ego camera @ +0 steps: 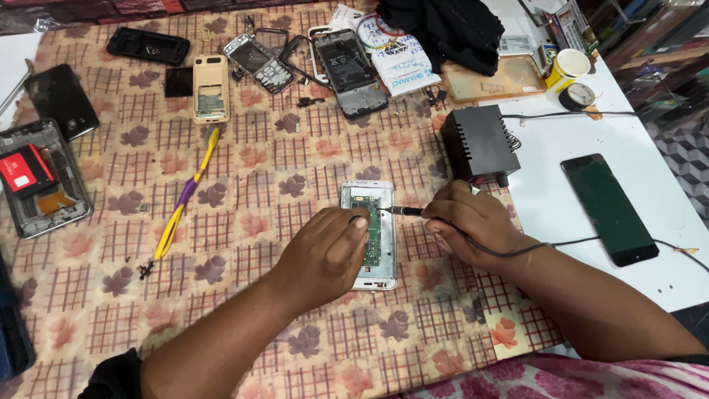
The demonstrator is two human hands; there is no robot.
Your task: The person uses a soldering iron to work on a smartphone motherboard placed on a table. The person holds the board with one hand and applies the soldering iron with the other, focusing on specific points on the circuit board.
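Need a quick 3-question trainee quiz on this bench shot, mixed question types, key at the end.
1. True or false: the left hand rests on the opened white phone.
2. The right hand holds which tool? A) the yellow-and-purple tool B) the corded soldering iron C) the tape roll
3. Fill in: the black power box stands at the edge of the patterned ____.

Key
1. True; its fingers lie on the phone's exposed green board.
2. B; the soldering iron points its tip at the board, while the yellow-and-purple tool lies untouched to the left.
3. Cloth.
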